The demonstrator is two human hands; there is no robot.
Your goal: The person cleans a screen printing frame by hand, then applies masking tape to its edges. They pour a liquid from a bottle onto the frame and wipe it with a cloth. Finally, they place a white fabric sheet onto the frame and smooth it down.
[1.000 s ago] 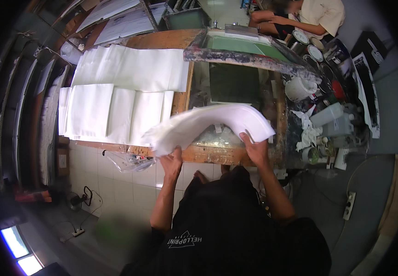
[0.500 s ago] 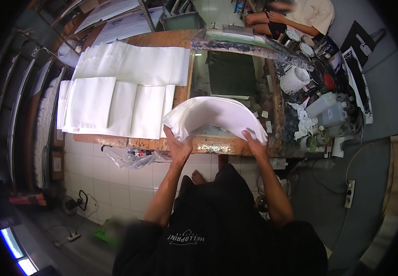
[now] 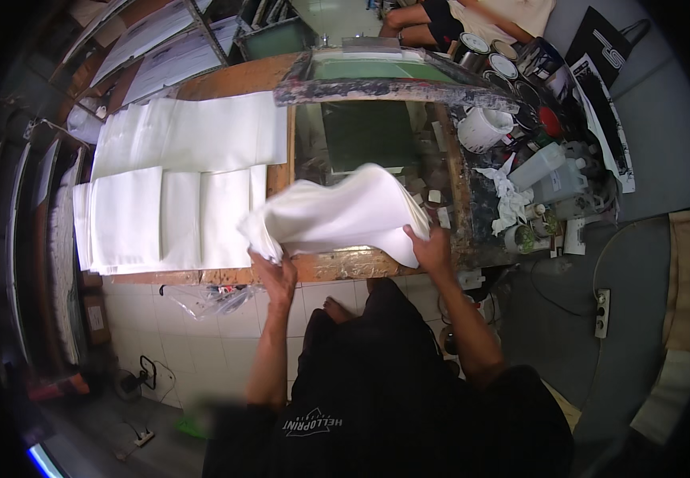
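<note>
A stack of white sheets [image 3: 337,209], bent into a wave, is held above the near edge of the wooden worktable [image 3: 233,78]. My left hand [image 3: 275,275] is closed on its left end, the fingers partly hidden under the sheets. At the opposite end, my right hand [image 3: 431,251] grips the stack with the thumb on top. Behind the sheets lies a glass panel set in the table, with a dark green rectangle [image 3: 370,137] on it. Overlapping white sheets [image 3: 189,135] cover the table's left side in two rows, close to my left hand.
A paint-stained frame [image 3: 393,94] crosses the table's far side. On the right stand a white bucket [image 3: 484,130], paint cans [image 3: 503,65], plastic jugs [image 3: 556,182] and crumpled white paper [image 3: 507,197]. Racks [image 3: 42,231] line the left. Another person [image 3: 460,22] sits beyond the table.
The stack has gone from a single arch to a wavy bend, still in both hands. My view has shifted, and the hands now appear farther left.
</note>
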